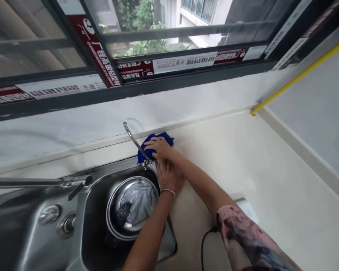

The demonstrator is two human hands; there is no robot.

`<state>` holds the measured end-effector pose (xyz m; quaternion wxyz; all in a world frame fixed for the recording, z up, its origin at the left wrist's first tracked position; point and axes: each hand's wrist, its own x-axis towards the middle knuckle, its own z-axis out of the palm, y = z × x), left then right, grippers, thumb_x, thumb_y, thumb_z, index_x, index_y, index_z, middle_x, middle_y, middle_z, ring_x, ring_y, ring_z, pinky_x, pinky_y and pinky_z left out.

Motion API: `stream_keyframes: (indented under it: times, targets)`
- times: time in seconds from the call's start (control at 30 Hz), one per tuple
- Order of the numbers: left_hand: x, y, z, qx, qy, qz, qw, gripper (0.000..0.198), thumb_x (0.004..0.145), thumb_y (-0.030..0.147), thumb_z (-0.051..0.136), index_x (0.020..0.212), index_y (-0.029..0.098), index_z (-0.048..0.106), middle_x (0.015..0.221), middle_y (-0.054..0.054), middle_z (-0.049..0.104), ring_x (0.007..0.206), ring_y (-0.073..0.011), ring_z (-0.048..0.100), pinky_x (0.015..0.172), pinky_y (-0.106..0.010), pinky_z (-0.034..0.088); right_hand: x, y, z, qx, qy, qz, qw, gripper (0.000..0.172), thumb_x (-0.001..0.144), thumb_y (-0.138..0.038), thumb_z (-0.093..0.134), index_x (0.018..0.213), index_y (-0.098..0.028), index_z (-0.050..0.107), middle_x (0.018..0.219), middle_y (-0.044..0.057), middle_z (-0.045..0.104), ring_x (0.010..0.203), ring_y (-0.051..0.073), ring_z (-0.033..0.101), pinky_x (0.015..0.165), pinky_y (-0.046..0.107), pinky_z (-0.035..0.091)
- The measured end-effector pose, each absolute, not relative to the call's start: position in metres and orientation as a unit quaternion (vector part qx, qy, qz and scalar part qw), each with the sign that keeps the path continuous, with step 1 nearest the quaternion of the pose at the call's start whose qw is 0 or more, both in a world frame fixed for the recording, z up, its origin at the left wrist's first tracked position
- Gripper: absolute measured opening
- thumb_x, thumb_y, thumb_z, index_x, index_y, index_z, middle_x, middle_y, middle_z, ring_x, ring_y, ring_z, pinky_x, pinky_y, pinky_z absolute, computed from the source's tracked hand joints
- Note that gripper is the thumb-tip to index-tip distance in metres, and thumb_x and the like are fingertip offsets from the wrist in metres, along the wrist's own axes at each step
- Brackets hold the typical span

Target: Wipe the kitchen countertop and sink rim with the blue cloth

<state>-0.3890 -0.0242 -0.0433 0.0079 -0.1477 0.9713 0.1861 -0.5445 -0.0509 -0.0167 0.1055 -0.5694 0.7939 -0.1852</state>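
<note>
By the tap at the sink's far right corner, the right hand lays spread fingers over a blue cloth, apparently pressing it down; whether the nearer left hand grips anything, I cannot tell.

I see all this through one head-worn camera, looking forward and steeply down. The arms come in from the bottom edge and lower right, so I am behind and above the left hand and right hand, near mid-frame and within arm's reach. The window lies farther off across the top; the sink is below me at lower left, the counter at right. The window's bottom rail climbs rightward across my frame.
</note>
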Motion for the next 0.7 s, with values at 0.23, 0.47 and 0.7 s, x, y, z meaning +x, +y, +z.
stream_keyframes:
  times: [0.23, 0.47, 0.7]
  targets:
    - [-0.391, -0.027, -0.050, -0.130, 0.976, 0.165, -0.056, 0.071, 0.095, 0.051, 0.051, 0.155, 0.013, 0.048, 0.163, -0.015, 0.041, 0.155, -0.0378, 0.030, 0.128, -0.067, 0.010, -0.565, 0.030, -0.021, -0.494, 0.839, -0.212, 0.083, 0.050, 0.089, -0.025, 0.061, 0.139, -0.027, 0.065, 0.155, 0.002, 0.058, 0.147, 0.025, 0.044, 0.121, 0.048, 0.030]
    - [-0.396, -0.024, -0.045, -0.133, 0.980, 0.135, -0.062, 0.069, 0.098, 0.053, 0.046, 0.157, 0.017, 0.045, 0.168, -0.009, 0.033, 0.158, -0.0298, 0.023, 0.130, -0.062, 0.009, -0.595, 0.205, -0.025, -0.234, 0.955, -0.180, 0.021, 0.064, 0.088, -0.029, 0.059, 0.151, -0.021, 0.054, 0.165, 0.009, 0.044, 0.152, 0.031, 0.035, 0.123, 0.053, 0.028]
    - [-0.399, -0.023, -0.038, -0.142, 0.982, 0.124, -0.029, 0.071, 0.099, 0.056, 0.042, 0.159, 0.018, 0.041, 0.171, -0.007, 0.028, 0.160, -0.0281, 0.018, 0.129, -0.062, 0.011, -0.505, 0.413, -0.034, -0.015, 0.995, -0.102, -0.011, 0.064, 0.092, -0.035, 0.046, 0.153, -0.019, 0.050, 0.166, 0.010, 0.042, 0.152, 0.033, 0.033, 0.124, 0.050, 0.028]
